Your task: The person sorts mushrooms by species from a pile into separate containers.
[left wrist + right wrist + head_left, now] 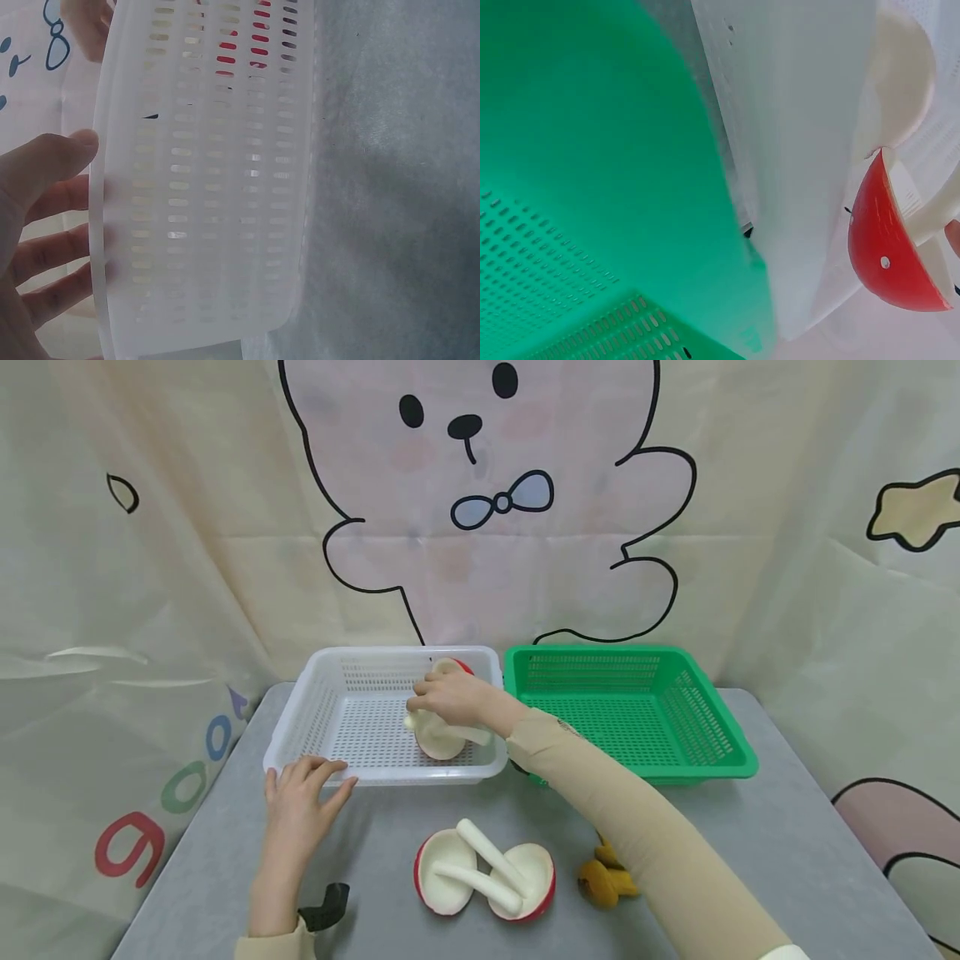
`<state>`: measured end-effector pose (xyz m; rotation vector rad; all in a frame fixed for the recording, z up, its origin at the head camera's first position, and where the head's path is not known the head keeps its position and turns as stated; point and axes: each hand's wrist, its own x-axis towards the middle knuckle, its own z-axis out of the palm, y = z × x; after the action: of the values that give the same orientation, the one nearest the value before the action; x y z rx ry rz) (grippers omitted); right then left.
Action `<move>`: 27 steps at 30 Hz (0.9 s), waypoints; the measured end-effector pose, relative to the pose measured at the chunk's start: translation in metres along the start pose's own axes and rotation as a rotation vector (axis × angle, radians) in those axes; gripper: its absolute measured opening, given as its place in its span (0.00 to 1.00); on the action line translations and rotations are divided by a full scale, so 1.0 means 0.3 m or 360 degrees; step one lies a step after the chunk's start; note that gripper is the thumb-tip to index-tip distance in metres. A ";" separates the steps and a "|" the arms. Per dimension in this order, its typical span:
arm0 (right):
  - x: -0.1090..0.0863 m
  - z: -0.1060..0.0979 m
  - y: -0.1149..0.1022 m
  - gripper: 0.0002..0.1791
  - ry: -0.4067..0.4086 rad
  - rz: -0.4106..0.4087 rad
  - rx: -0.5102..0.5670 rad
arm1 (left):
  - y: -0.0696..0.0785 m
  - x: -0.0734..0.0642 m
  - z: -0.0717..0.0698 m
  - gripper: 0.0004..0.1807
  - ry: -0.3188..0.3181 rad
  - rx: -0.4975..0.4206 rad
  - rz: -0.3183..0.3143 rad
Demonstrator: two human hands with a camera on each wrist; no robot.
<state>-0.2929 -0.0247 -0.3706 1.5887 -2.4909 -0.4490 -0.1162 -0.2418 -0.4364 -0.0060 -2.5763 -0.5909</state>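
Observation:
My right hand (457, 700) reaches over the white basket (386, 774) and grips the white handle of a red ladle (892, 240) with a white spot on its outside. The ladle's bowl tilts up near the basket's back right corner. Below the hand, another cream-bowled ladle (440, 745) lies in the basket, partly covered by the hand. My left hand (300, 806) holds the basket's front left rim, its fingers reaching over to the inner side and the thumb (64, 157) at the rim.
Two red-backed ladles (446, 877) (532, 881) lie crossed on the grey table (397, 935) in front. A green basket (630, 772) stands close beside the white one. Ochre mushroom-like pieces (600, 883) lie partly under the right forearm. A printed curtain (480, 585) hangs behind.

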 end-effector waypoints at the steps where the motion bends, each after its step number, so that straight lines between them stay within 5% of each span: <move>1: 0.006 0.004 0.002 0.20 -0.0017 0.0010 0.0016 | 0.001 0.000 0.000 0.14 0.0002 -0.0001 -0.0002; 20: 0.029 0.035 0.051 0.26 -0.0227 0.0260 0.0322 | 0.003 0.003 -0.002 0.14 0.0006 -0.0004 -0.0014; 27: 0.011 -0.001 0.053 0.23 -0.0191 0.0289 0.0350 | 0.003 0.003 -0.001 0.14 0.0000 0.0005 -0.0008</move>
<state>-0.3079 -0.0215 -0.3653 1.4245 -2.8297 -0.2604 -0.1168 -0.2412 -0.4355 0.0018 -2.5783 -0.5887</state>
